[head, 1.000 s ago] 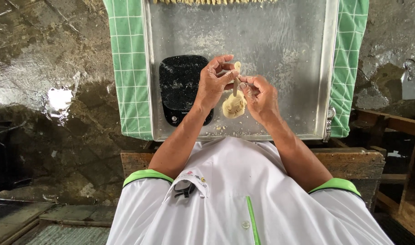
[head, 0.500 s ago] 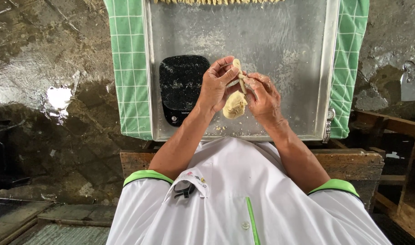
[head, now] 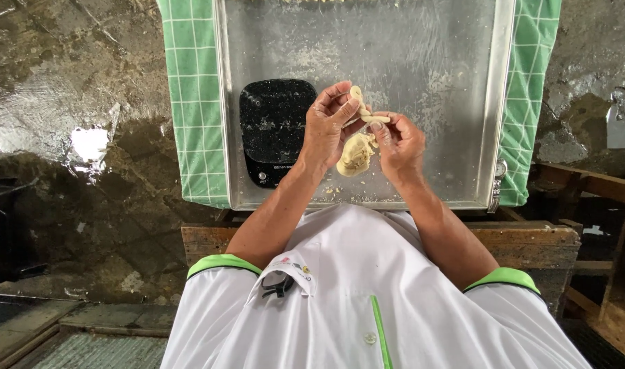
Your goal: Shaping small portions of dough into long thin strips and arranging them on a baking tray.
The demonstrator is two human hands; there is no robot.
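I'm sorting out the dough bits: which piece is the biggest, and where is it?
The lumpy dough ball hanging low between both hands. The two pieces above it, at the fingers, are thin small strips.

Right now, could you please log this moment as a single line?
left hand: pinching dough strip | right hand: holding dough lump | below: metal tray, black scale, green cloth

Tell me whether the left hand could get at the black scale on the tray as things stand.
Probably yes. The black scale lies flat on the metal tray, just beside the left hand, with nothing between them. But that hand's grip is busy with the dough, shared with the right hand.
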